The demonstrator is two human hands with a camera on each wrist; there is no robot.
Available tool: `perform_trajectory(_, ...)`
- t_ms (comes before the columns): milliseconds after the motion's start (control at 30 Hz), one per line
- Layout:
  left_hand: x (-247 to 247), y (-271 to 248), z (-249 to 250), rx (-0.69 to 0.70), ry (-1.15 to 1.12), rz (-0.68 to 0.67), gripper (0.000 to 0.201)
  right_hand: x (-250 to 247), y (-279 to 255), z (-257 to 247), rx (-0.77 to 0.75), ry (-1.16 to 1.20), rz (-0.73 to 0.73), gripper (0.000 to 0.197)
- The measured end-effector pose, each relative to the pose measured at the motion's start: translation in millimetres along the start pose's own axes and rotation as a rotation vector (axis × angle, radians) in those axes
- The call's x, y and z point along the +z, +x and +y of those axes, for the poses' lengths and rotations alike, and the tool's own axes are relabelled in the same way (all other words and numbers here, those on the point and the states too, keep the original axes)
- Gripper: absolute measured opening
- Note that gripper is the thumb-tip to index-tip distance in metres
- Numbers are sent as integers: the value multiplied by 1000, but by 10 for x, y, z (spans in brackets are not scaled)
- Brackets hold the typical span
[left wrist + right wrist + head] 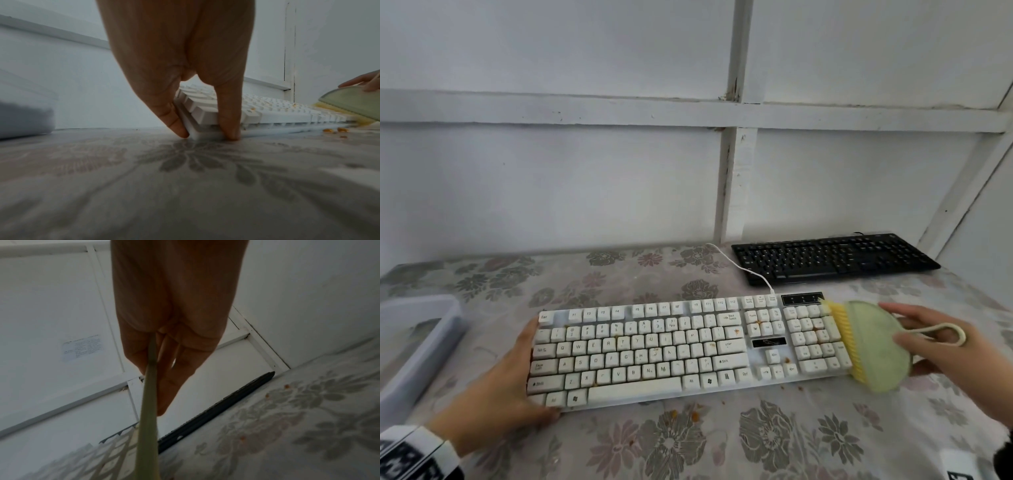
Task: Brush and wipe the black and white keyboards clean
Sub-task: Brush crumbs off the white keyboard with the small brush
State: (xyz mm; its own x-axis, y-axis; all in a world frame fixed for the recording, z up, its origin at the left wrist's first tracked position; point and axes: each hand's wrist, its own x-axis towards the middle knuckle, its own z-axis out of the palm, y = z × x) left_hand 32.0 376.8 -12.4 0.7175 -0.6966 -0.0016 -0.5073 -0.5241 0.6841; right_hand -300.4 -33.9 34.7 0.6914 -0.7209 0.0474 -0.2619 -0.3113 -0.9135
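White keyboard [681,346]: lies across the centre of the head view on the floral tablecloth [722,442], its cable running toward the upper right; orange-brown crumbs [736,331] sit between several keys, and more lie on the cloth just below its front edge.
Black keyboard [832,257]: lies in the right middle of the head view, against the wall, well apart from both hands.
Left hand [503,387]: fingers nearly straight, thumb on the front edge and fingers on the left end of the white keyboard, bracing its lower-left corner; nothing is enclosed.
Right hand [941,346]: fingers and thumb hold the pale green brush [876,346] by its flat back, its cord loop lying across the fingers.
Brush bristles [842,339]: yellow, resting on the right edge of the number pad.
Handling, keyboard: probably light and rigid, liable to slide on the smooth cloth under sideways strokes; the braced corner is a sound holding point, and keycaps are best not pressed or pried.
Handling, brush: stiff back, flexible bristles; best held at the rim of the back.
Grey plastic tub [417,346]: cut off at the left edge of the head view; contents unclear.
Hidden: no wiping cloth shows in any view.
Hard to make out: the right wrist view is dim, showing the brush only edge-on; key legends on the black keyboard are illegible.
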Motion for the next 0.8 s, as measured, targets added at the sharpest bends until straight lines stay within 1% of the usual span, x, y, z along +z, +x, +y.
perform_trajectory(100, 7, 9, -27, -5, 0, 5, 120, -115, -2, -33, 14, -21, -11, 46)
perform_trajectory(267, 3, 7, -47, 39, -19, 7, 120, -155, 210, -267, -98, 44, 86, 43)
perform_trajectory(333, 4, 13, -45, 65, -44, 3, 120, -98, 275, -324, -115, 51, 82, 44)
perform_trajectory(500, 1, 42, -77, 85, -72, -2, 117, -16, 200, -232, -61, 19, 69, 46)
perform_trajectory(667, 5, 71, -214, 66, -52, -24, 125, -99, 30, -118, 39, -76, 7, 47)
perform_trajectory(733, 11, 87, -256, 64, -50, -34, 128, -142, 13, -199, 24, -77, 32, 43)
perform_trajectory(800, 18, 97, -281, 62, -46, -30, 129, -134, 27, -339, -44, -45, 83, 39)
